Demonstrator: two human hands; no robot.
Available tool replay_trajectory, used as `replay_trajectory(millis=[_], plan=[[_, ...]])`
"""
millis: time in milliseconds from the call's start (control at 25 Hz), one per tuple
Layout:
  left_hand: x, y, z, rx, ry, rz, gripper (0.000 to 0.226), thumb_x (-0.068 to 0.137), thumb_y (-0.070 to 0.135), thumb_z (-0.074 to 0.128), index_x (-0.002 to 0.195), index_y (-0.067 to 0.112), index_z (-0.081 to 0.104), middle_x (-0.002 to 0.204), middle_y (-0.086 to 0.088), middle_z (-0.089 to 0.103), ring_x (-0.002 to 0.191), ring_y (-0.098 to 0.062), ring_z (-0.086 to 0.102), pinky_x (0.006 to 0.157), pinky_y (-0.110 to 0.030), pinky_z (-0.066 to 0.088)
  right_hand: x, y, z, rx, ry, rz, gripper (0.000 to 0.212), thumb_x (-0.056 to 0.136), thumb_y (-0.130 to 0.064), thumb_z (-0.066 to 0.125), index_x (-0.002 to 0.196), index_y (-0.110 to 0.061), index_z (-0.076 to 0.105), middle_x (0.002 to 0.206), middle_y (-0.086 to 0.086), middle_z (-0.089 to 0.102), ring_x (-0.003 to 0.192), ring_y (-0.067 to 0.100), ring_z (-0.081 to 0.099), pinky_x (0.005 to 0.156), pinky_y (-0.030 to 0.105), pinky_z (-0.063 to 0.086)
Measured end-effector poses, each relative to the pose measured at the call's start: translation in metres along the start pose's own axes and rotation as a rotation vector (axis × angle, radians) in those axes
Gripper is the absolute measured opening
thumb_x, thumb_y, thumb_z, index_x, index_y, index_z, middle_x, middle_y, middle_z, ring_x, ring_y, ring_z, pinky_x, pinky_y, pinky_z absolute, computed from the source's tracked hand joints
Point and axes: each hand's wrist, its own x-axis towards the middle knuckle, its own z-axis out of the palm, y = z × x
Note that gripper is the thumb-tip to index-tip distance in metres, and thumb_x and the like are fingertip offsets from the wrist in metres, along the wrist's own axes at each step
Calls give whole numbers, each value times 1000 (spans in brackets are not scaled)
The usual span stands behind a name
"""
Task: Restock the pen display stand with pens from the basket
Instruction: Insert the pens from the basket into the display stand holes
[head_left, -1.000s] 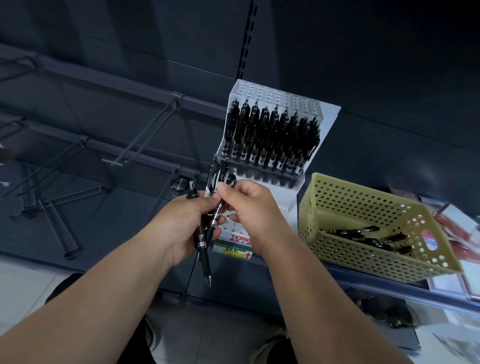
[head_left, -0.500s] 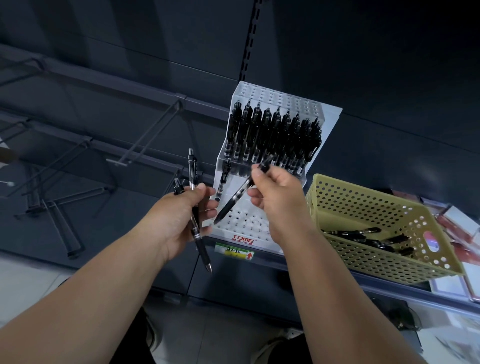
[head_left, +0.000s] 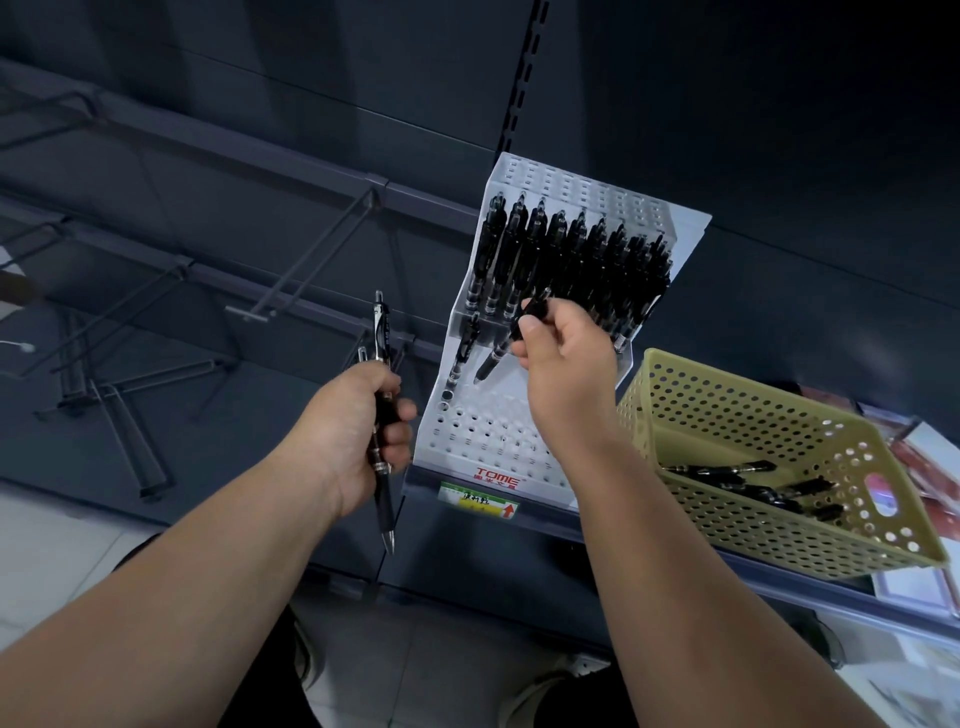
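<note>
Now, black pen (head_left: 493, 361) tilted, tip down over lower holes of display stand (head_left: 498, 436), top pinched in our right hand (head_left: 566, 358). Our left hand (head_left: 358, 431) clenched round spare pens (head_left: 382, 332), perhaps two, left of stand. Yellow basket (head_left: 727, 387) at right holds loose pens (head_left: 727, 470).

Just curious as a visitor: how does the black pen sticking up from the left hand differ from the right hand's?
The upright black pen is gripped mid-barrel by the left hand, beside the white perforated display stand. The tilted black pen is pinched at its top end by the right hand, tip at the stand's lower holes. Both tips point down.
</note>
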Motion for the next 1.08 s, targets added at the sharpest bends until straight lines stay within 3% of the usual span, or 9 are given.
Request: replay_trajectory(millis=[80, 240, 440, 520, 680, 840, 1080], plan=[[3, -1, 0, 25, 18, 12, 9, 90, 13, 45, 81, 14, 45, 55, -4, 53, 38, -11, 33, 33, -16, 24, 2, 2, 5, -28, -12, -12, 19, 100, -18, 49, 111, -9, 62, 84, 5, 66, 84, 28, 65, 81, 48, 55], [6, -2, -2, 33, 26, 19, 5, 92, 10, 47, 88, 13, 49, 56, -5, 58, 40, -11, 38, 33, -17, 26, 5, 7, 11, -67, -36, -4, 27, 100, -20, 50, 121, -7, 61, 92, 18, 66, 89, 37, 64, 79, 53, 54], [6, -3, -2, 31, 8, 17, 6, 94, 10, 50, 88, 12, 49, 56, -4, 59, 40, -11, 41, 33, -16, 28, 9, 12, 18, -144, -43, -36, 22, 99, -23, 52, 104, -5, 64, 86, 21, 66, 87, 38, 65, 73, 52, 54], [7, -3, -3, 36, -8, 19, 5, 95, 12, 51, 90, 13, 48, 57, -3, 60, 41, -11, 44, 33, -16, 30, 10, 15, 22, -205, -46, -41, 24, 98, -24, 53, 91, -2, 60, 76, 18, 63, 85, 37, 65, 68, 48, 52], [7, -5, -5, 68, -27, 23, 9, 96, 19, 53, 90, 14, 55, 61, -1, 62, 45, -10, 50, 37, -19, 38, 12, 16, 28, -345, -12, -29, 23, 97, -28, 57, 112, -11, 64, 85, 1, 66, 81, 19, 62, 72, 35, 52], [5, -5, -6, 71, -32, 19, 11, 96, 22, 53, 90, 14, 58, 62, 0, 62, 45, -9, 51, 38, -20, 40, 13, 25, 34, -431, -28, 12, 18, 96, -29, 58, 91, -12, 61, 69, 0, 60, 62, 18, 54, 58, 32, 46], [1, -7, -7, 94, -50, 31, 14, 96, 28, 55, 96, 18, 65, 62, 3, 62, 47, -8, 52, 40, -19, 40, 9, 35, 35, -424, -66, 52, 19, 96, -30, 57, 89, -13, 62, 67, -1, 58, 59, 17, 51, 55, 30, 42]])
